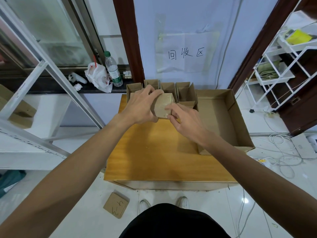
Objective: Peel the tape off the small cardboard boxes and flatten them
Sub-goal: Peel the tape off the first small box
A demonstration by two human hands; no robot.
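Note:
A small taped cardboard box (163,105) is held just above the far part of the wooden table (154,152). My left hand (140,107) grips it from the left side, fingers curled over its top. My right hand (183,117) pinches at the box's near right edge with thumb and fingertips, where shiny tape covers the surface. Behind the box stand several small open cardboard boxes (184,91) in a row at the table's back edge.
A large shallow cardboard tray (229,107) lies on the table's right side. A flat piece of cardboard (116,205) lies on the floor by my feet. A water bottle (113,69) and plastic bag (97,76) sit on the ledge at left. Cables trail at right.

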